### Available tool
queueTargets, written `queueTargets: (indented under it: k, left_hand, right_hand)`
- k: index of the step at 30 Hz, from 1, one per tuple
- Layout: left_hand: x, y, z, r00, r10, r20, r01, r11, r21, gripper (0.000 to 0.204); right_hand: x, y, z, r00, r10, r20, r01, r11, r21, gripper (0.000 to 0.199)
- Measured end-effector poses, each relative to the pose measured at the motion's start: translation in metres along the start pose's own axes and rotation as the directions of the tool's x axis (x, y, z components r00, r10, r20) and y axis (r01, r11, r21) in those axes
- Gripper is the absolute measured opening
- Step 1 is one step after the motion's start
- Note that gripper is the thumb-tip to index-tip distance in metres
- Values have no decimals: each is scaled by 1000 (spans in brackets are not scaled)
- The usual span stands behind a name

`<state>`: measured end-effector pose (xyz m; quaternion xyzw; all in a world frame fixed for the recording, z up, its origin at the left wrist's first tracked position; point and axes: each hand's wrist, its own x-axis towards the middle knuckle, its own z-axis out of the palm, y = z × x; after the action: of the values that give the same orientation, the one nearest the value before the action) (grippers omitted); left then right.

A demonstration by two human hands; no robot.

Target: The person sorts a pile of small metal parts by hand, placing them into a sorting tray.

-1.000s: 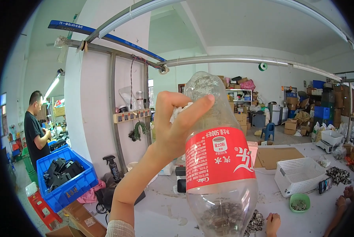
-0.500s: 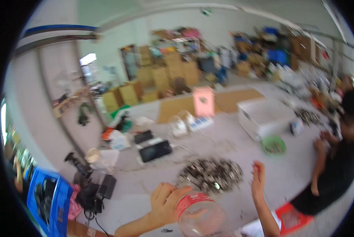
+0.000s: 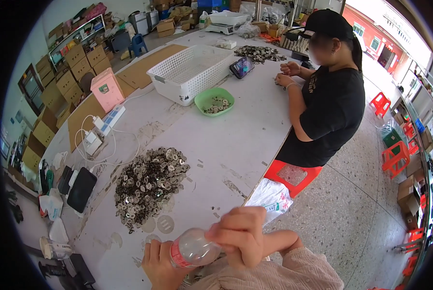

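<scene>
Honestly, the bit in hand looks like working the top of a clear plastic bottle (image 3: 193,248) with a red label, held low over the near edge of the white table (image 3: 235,140). The left hand (image 3: 159,263) is wrapped around the bottle's body from underneath, fingers curled on it, while the right hand (image 3: 241,235) sits bunched over the neck end with fingertips pinched where the cap would be; I can't actually see the cap itself, so whether it's on or off I can't tell. The bottle lies roughly sideways, tilted, just beside the big pile of small metal parts (image 3: 147,183), not touching it. If this is a cap twist, I'd say keep the left grip firm but not crushing, since thin plastic like that probably buckles easily, and turn with the right fingertips only. Bringing the bottle upright first seems smart to me, otherwise anything inside could dribble toward the parts. Across the table a person in a black shirt (image 3: 330,104) is sorting at their own pile, with a green bowl (image 3: 215,100) and a white basket (image 3: 190,72) well apart from the bottle, so nothing's crowding the hands.
</scene>
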<state>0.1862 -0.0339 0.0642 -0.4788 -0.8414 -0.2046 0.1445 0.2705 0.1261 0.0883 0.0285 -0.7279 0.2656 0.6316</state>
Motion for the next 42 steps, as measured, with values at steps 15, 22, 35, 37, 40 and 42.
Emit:
queueTargets:
  k: [15,22,35,37,40,42]
  left_hand:
    - [-17,-44,-12,987,-6,160,-16,990,138,58]
    - [-19,-50,-22,918,-55,393,28,997,73,56]
    - [-13,-64,-35,910,56,410,-78,996,36,52]
    - [-11,-58,-46,887,153,435,-131,988,-81,50]
    - [-9,-56,-59,819,240,522,-136,964,-229,49]
    - [11,-59,-56,775,296,558,-155,945,-287,49]
  right_hand:
    - [-23,22,-6,835,-199,513,47,955,294,40]
    - [-39,32,-6,716,-165,678,-260,838,479,41]
    - [-22,43,-5,682,-233,693,-174,869,464,40]
    - [-25,51,-3,715,-333,615,-6,877,481,34]
    - [-11,54,7,716,-533,450,291,814,502,38]
    - [0,58,10,694,-593,409,405,790,460,44]
